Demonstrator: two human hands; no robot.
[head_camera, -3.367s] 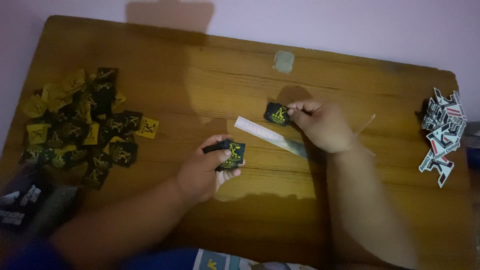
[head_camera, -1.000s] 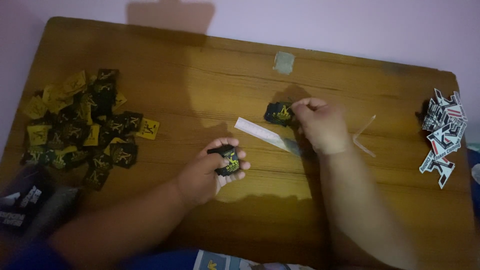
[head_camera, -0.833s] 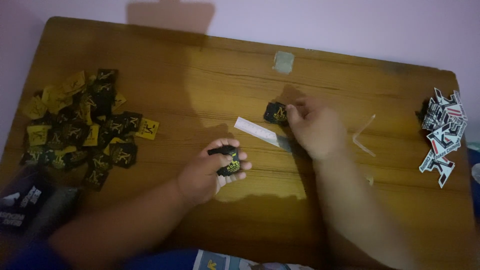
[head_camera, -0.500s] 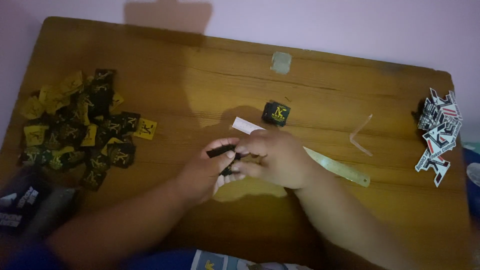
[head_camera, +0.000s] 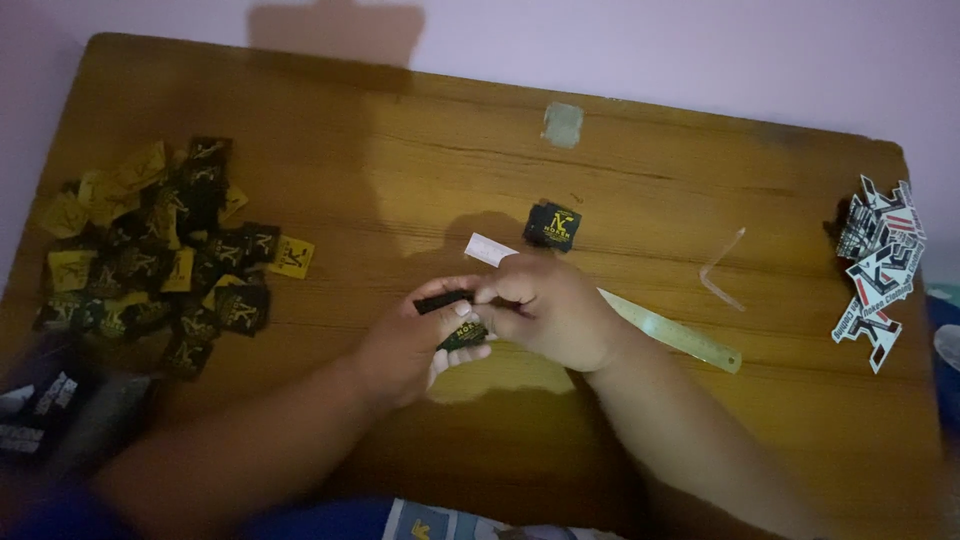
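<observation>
The right hand (head_camera: 550, 315) has left the folded black woven label with a gold emblem (head_camera: 552, 224), which it was pressing down a second ago; that label now lies alone on the wooden worktop (head_camera: 420, 150), just beyond the knuckles. The hand has come across to meet the left hand (head_camera: 415, 340), so a finished piece looks set aside and a fresh one taken up.

Both hands are closed in a pinch on a small black fabric label with gold print (head_camera: 458, 322): the left cradles it from below, and the right's fingertips grip its upper edge.

A pale translucent ruler (head_camera: 675, 335) runs from under the right hand out past the wrist. Beyond it lies a clear bent plastic strip (head_camera: 722, 268). Far left of the left hand sits a loose heap of black and yellow square labels (head_camera: 160, 250). Far right of the right hand, at the worktop's edge, is a pile of white, black and red die-cut stickers (head_camera: 880, 265). A greyish patch of tape (head_camera: 562, 124) sits near the far edge.
</observation>
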